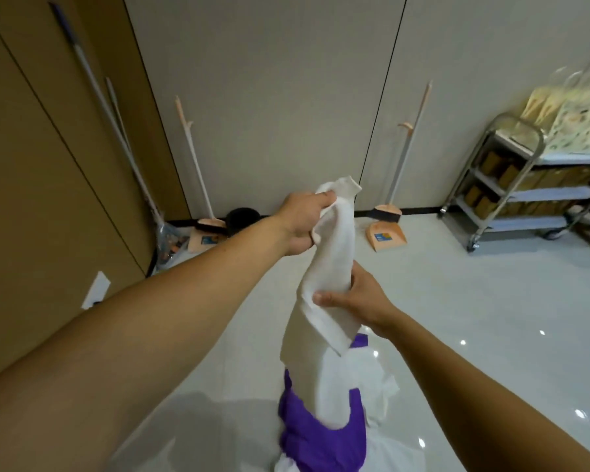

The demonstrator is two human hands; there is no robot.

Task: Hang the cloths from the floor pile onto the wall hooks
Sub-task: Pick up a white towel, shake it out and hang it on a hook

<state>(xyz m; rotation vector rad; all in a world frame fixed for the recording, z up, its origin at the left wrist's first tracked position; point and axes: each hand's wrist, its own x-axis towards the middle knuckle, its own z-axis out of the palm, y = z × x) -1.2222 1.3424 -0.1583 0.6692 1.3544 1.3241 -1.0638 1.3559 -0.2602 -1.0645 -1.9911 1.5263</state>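
Note:
A white cloth (pixel 331 253) hangs lengthwise in front of me, held in both hands. My left hand (pixel 302 221) grips its upper end, with a corner sticking out above the fist. My right hand (pixel 355 296) clasps the cloth lower down, at its middle. Its loose tail drops over the floor pile (pixel 324 434), a heap of purple and white cloths on the glossy floor near the frame's bottom. No wall hooks are in view.
Two peach brooms with dustpans (pixel 387 235) lean on the grey wall panels ahead, with a mop (pixel 123 137) in the left corner. A metal trolley (pixel 511 189) loaded with boxes and bags stands at the right. A brown wall runs along the left.

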